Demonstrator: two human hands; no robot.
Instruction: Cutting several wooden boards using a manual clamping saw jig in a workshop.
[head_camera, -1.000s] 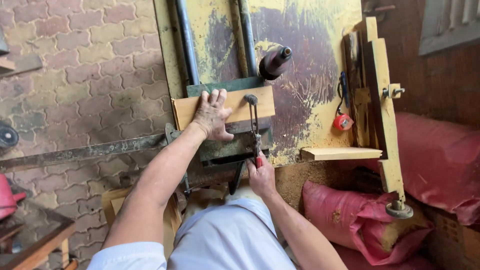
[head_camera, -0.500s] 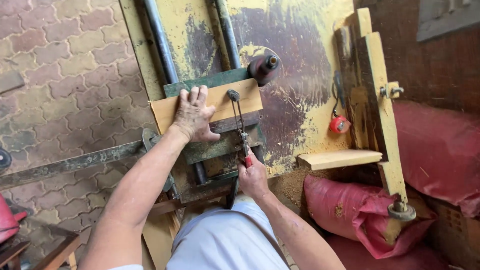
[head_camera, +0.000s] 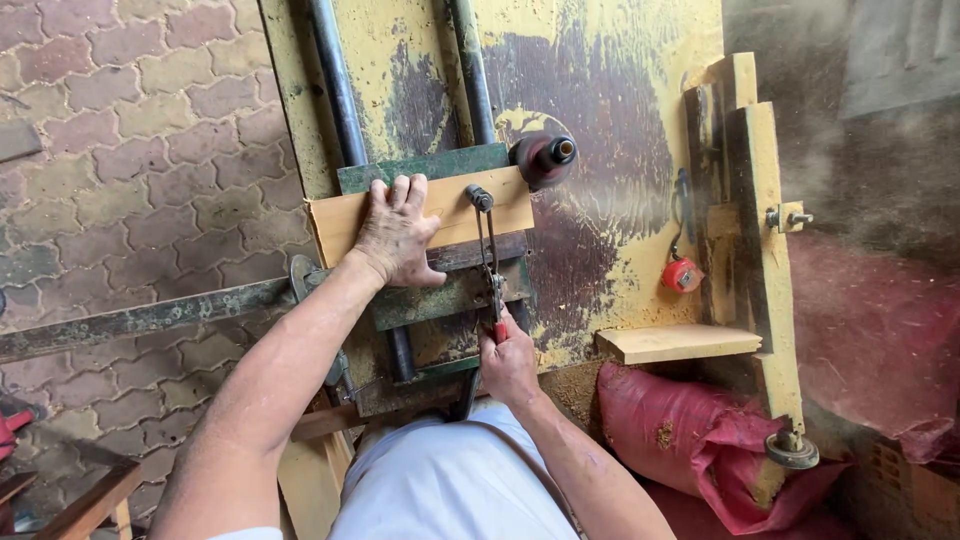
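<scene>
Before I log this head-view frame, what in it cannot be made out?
- Head view: board middle, hidden under the left hand.
- Clamp lever handle end, wrapped by the right hand, so its grip shape is unclear.
- Far-right area, blurred by flying sawdust.
- Red sack, cut off by the bottom edge.
- Cutter tip: too small to tell whether it touches the board.
</scene>
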